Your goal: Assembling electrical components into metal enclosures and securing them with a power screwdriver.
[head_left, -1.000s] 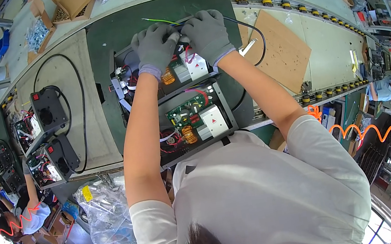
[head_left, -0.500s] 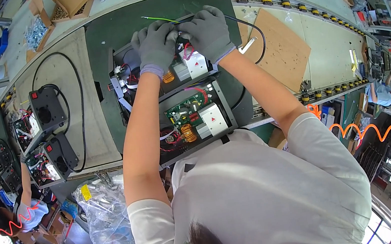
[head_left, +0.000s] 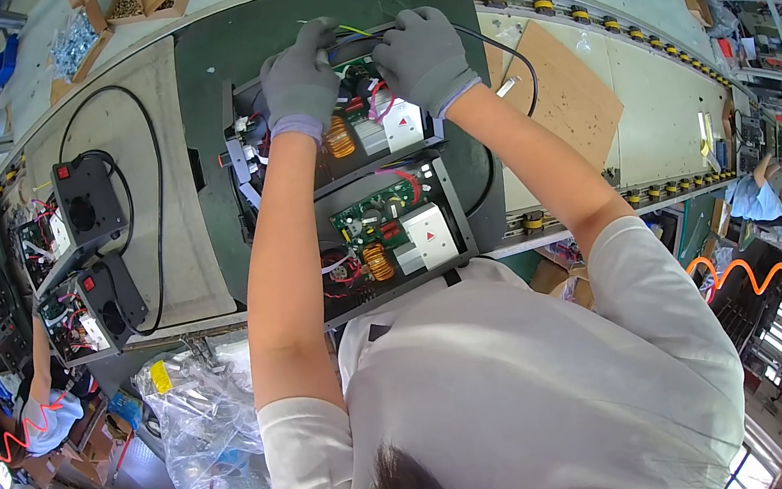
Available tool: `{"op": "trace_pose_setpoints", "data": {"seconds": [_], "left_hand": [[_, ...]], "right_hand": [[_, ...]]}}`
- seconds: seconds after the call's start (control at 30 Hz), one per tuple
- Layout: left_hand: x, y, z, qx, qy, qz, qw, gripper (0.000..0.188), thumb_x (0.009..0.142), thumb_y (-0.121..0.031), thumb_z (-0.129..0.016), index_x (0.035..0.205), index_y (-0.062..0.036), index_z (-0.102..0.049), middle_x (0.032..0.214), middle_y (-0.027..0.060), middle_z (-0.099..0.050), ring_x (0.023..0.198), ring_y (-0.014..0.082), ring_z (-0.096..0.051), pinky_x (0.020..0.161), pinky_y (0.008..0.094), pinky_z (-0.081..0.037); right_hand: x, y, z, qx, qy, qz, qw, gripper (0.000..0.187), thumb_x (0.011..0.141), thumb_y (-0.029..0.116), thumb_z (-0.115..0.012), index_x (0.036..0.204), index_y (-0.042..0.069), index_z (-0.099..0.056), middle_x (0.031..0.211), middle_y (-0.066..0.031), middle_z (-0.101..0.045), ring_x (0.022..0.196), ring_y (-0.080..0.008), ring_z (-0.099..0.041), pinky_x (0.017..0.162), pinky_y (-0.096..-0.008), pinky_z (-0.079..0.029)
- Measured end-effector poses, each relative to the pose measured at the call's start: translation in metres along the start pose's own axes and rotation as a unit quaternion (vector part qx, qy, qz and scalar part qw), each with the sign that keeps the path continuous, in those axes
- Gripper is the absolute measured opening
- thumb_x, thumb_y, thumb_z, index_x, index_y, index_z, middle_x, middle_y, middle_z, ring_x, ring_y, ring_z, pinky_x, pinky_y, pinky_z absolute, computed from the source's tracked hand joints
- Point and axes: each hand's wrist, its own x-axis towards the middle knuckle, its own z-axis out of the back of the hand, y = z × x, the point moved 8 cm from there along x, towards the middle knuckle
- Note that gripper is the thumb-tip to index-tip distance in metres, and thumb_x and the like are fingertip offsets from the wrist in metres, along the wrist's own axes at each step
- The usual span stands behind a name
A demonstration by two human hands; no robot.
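Note:
Both my hands wear grey gloves and work at the far edge of an open black metal case [head_left: 368, 159] with a circuit board, a copper coil and a white heat-sink block. My left hand [head_left: 299, 81] has its fingers curled over the case's far left side; what they hold is hidden. My right hand [head_left: 424, 55] is closed around a black power cable [head_left: 529, 72] at the far edge, and the cable loops off to the right. Between the hands a green-yellow wire [head_left: 351, 30] sticks out. Nearer to me lies a second open case [head_left: 455, 210] with similar parts.
Two black units [head_left: 93, 210] with red switches and cables stand on the left. A brown cardboard sheet [head_left: 570, 86] lies right of the dark green mat [head_left: 228, 31]. Roller tracks [head_left: 579, 14] edge the bench. A clear plastic bag [head_left: 212, 433] hangs below left. Other people work at both sides.
My hands have moved apart, the left one a little to the left, showing more of the circuit board between them. The whole view has shifted slightly.

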Motion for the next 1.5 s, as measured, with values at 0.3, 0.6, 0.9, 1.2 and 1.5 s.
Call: {"op": "trace_pose_setpoints", "data": {"seconds": [0.3,0.6,0.9,1.2,1.5], "left_hand": [[-0.003,0.000,0.001,-0.008,-0.041,-0.012,0.999,0.035,0.091,-0.010,-0.056,0.121,-0.0285,-0.062,0.103,0.0057,-0.073,0.105,0.0272,-0.067,0.102,0.0423,-0.038],[-0.004,0.004,-0.002,0.022,-0.051,-0.012,0.998,0.030,0.088,-0.014,-0.058,0.116,-0.0250,-0.064,0.098,0.0089,-0.071,0.104,0.0292,-0.065,0.102,0.0443,-0.038],[-0.004,-0.005,0.000,0.012,-0.045,-0.014,0.999,0.033,0.086,-0.011,-0.058,0.116,-0.0231,-0.062,0.098,0.0090,-0.071,0.104,0.0288,-0.065,0.103,0.0455,-0.037],[0.004,0.013,-0.003,-0.053,-0.011,-0.036,0.998,0.043,0.084,-0.006,-0.055,0.124,-0.0202,-0.056,0.107,0.0101,-0.072,0.106,0.0332,-0.065,0.102,0.0444,-0.040],[0.011,0.030,-0.007,-0.077,0.067,-0.014,0.995,0.045,0.079,-0.007,-0.057,0.123,-0.0163,-0.059,0.112,0.0152,-0.070,0.109,0.0385,-0.063,0.102,0.0462,-0.042]], "right_hand": [[0.004,0.003,-0.002,0.008,0.023,0.007,1.000,0.012,0.079,0.028,-0.070,0.078,0.017,-0.073,0.079,-0.0013,-0.068,0.092,-0.0209,-0.060,0.093,-0.0422,-0.044],[0.007,0.008,-0.006,-0.024,0.044,-0.003,0.999,0.013,0.079,0.028,-0.069,0.077,0.016,-0.073,0.078,-0.0021,-0.069,0.092,-0.0211,-0.061,0.096,-0.0423,-0.043],[0.014,0.011,-0.011,-0.041,0.137,-0.015,0.990,0.014,0.082,0.026,-0.067,0.083,0.018,-0.077,0.087,-0.0024,-0.072,0.101,-0.0196,-0.061,0.099,-0.0420,-0.039],[0.015,-0.005,-0.004,0.030,0.084,-0.089,0.992,0.014,0.082,0.023,-0.066,0.094,0.021,-0.074,0.097,-0.0010,-0.069,0.101,-0.0205,-0.060,0.093,-0.0410,-0.042],[0.011,0.001,0.007,0.030,-0.045,-0.061,0.997,0.021,0.077,0.021,-0.070,0.097,0.018,-0.068,0.102,-0.0019,-0.062,0.099,-0.0228,-0.059,0.087,-0.0402,-0.044]]}}
